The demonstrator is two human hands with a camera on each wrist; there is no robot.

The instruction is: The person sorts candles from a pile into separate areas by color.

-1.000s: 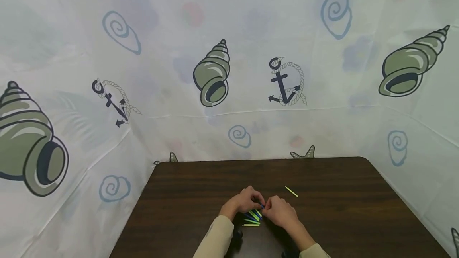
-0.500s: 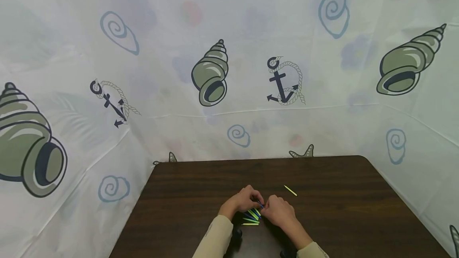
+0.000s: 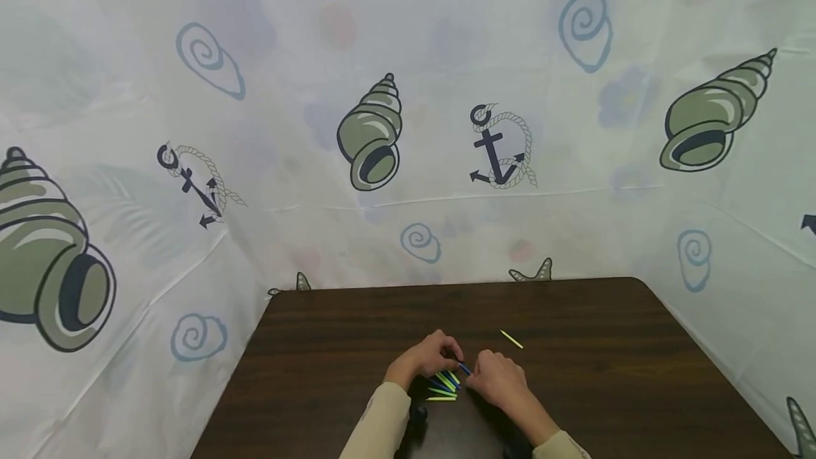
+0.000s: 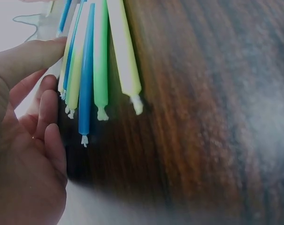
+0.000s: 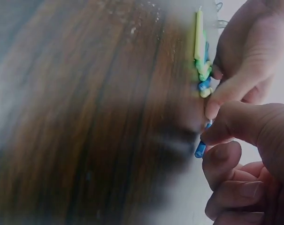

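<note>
Head view, lower centre: slim blue wax candle (image 3: 465, 368) was pinched by left hand (image 3: 428, 358) and right hand (image 3: 500, 378).

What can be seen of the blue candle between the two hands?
The blue candle is slim, straight and waxy-looking, slanting beside the other candles. The left hand and right hand both pinch it, covering part of it; a short, blunt end pokes out of the right hand's grip. No wick shows.

Head view looks forward-down; wrist close-ups share candles (image 4: 87, 79).
</note>
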